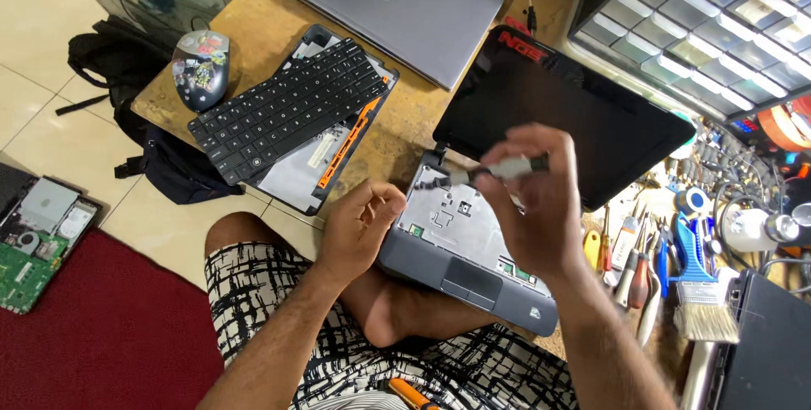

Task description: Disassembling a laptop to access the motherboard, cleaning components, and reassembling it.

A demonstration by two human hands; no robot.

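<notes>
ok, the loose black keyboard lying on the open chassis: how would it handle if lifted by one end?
The black keyboard looks thin and wide, so probably light and flexes. It lies askew on the chassis, apparently unfastened, so a push likely slides it. Any cable beneath is hidden.

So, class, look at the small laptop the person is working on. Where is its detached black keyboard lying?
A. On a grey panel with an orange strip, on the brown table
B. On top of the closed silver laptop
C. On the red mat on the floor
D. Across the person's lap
A: the black keyboard lies tilted on the grey panel with its orange strip, on the brown table, left of the small laptop.
</notes>
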